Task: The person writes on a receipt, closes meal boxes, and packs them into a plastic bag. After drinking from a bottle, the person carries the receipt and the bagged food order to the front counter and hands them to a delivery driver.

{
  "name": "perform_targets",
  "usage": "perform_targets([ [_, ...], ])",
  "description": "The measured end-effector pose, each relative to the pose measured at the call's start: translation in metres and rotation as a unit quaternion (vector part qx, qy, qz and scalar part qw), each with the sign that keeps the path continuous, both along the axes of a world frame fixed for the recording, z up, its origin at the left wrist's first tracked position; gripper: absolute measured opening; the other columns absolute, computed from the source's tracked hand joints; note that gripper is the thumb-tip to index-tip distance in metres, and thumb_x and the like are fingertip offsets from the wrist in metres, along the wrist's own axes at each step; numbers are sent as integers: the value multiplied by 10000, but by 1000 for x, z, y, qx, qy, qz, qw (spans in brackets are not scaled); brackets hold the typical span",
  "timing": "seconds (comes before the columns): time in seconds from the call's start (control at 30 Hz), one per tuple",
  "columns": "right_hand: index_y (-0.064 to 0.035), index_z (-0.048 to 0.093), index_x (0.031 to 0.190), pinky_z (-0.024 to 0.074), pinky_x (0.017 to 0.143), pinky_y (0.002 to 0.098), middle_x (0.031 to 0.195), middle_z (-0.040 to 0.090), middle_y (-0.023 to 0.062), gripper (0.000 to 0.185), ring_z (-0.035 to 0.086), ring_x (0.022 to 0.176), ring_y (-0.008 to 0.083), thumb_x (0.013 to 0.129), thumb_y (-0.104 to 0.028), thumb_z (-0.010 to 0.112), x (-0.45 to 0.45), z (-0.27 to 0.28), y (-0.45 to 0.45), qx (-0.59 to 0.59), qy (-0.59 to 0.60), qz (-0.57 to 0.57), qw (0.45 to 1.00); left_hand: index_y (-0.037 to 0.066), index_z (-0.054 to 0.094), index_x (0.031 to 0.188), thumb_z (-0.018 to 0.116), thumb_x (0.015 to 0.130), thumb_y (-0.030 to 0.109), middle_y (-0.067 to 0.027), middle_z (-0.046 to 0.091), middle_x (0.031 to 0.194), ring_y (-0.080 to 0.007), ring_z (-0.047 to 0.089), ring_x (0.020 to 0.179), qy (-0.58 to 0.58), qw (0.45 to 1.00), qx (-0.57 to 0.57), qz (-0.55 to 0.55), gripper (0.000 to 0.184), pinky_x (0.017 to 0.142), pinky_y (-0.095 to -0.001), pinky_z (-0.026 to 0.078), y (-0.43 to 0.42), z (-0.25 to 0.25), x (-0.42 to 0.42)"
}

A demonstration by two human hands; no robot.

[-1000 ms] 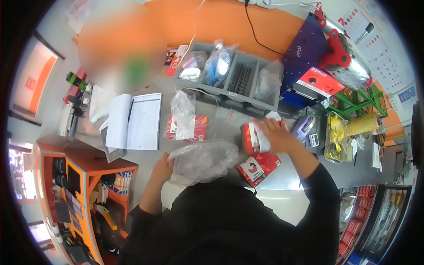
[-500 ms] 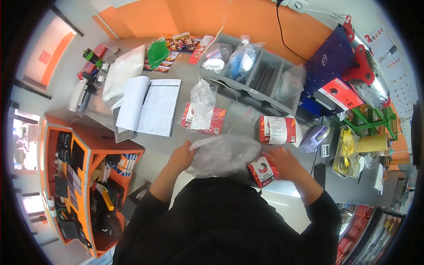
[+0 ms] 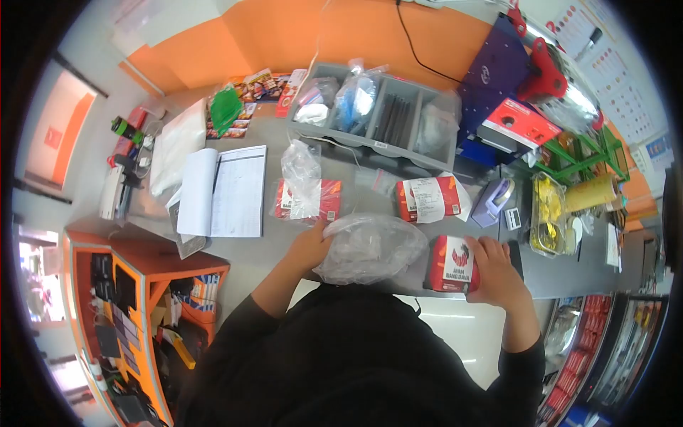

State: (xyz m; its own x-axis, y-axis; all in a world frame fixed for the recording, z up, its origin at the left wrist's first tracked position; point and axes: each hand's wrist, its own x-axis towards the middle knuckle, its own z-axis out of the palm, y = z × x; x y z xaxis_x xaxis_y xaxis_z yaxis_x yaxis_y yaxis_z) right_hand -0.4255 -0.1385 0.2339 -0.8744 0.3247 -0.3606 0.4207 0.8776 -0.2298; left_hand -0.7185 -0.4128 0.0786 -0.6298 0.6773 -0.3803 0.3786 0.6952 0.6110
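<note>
My left hand pinches the left edge of a clear plastic bag, which bulges open at the table's front edge. To the right of the bag, my right hand grips a red and white box by its right side. Behind it lies another red box with a printed slip of paper on top. A third red box, partly inside or beneath a crumpled clear bag, rests behind my left hand.
A grey divided tray with bags and black items stands at the back. An open notebook lies left. On the right are a purple tape dispenser, a clear container and a blue machine.
My right hand has left the box with the slip, which now lies farther back, and taken hold of the front box, moving it right. My left hand still holds the bag.
</note>
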Motion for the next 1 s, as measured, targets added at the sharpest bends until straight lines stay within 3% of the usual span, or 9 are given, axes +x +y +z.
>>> perform_targets([
  [0.1, -73, 408, 1416, 338, 1031, 487, 1224, 478, 196, 1020, 464, 1202, 384, 495, -214, 823, -37, 21, -20, -39, 185, 50, 981, 16, 502, 1125, 523, 941, 348, -297, 648, 1017, -487, 607, 980, 31, 999, 13, -4, 380, 837, -547, 472, 9, -16, -1],
  [0.23, -72, 374, 1452, 397, 1044, 447, 1316, 436, 229, 1071, 455, 1218, 416, 504, -252, 839, -112, -23, -57, -154, 294, 80, 940, 8, 493, 1231, 539, 937, 374, -274, 657, 1054, -465, 632, 967, 1, 1000, 22, 18, 472, 841, -511, 490, 8, -28, -13],
  [0.3, -55, 364, 1444, 407, 1026, 430, 1312, 440, 221, 1056, 458, 1221, 413, 515, -229, 836, -142, -62, -74, -221, 313, 76, 920, 11, 470, 1325, 550, 941, 383, -246, 656, 1117, -418, 647, 990, 29, 949, 257, -181, 541, 827, -487, 493, -6, -42, -31],
  [0.37, -62, 364, 1447, 390, 1034, 442, 1312, 443, 217, 1065, 460, 1225, 407, 512, -240, 841, -153, -100, -84, -246, 317, 85, 912, 23, 452, 1382, 530, 953, 411, -200, 656, 1109, -313, 656, 964, -15, 953, 256, -160, 584, 780, -437, 500, -13, -26, -34],
  [0.43, -71, 361, 1454, 375, 1040, 469, 1307, 449, 210, 1082, 463, 1225, 397, 509, -265, 850, -151, -125, -89, -206, 295, 107, 927, 25, 452, 1386, 497, 960, 439, -164, 651, 1033, -243, 643, 900, -354, 925, 39, 130, 595, 747, -389, 497, -20, -19, -39],
  [0.57, -108, 350, 1478, 324, 1022, 612, 1299, 480, 175, 1130, 468, 1238, 355, 511, -372, 874, -136, -151, -97, -61, 153, 134, 977, 20, 484, 1331, 471, 959, 454, -133, 634, 946, -184, 615, 795, -379, 914, 65, 133, 572, 716, -331, 490, -34, -49, -42],
  [0.73, -121, 356, 1477, 313, 1001, 645, 1300, 482, 166, 1121, 464, 1247, 336, 529, -446, 857, -137, -157, -119, -30, 97, 102, 990, 38, 467, 1194, 507, 934, 349, -262, 659, 1003, -418, 652, 941, -55, 990, 100, 84, 407, 818, -479, 492, -23, -50, -3],
  [0.83, -128, 360, 1474, 322, 994, 630, 1291, 483, 172, 1106, 461, 1234, 346, 549, -501, 837, -145, -165, -132, -3, 96, 72, 993, 46, 435, 1221, 547, 910, 305, -306, 643, 1043, -495, 605, 1014, -34, 992, 64, 99, 420, 871, -535, 462, -29, -46, 9],
  [1.0, -109, 363, 1468, 358, 967, 581, 1279, 481, 193, 1039, 461, 1208, 355, 633, -544, 802, -131, -172, -130, 20, 172, 88, 981, 37, 438, 1189, 564, 901, 288, -292, 652, 1018, -472, 627, 983, -20, 995, -22, 93, 402, 854, -534, 472, -47, -28, 10],
])
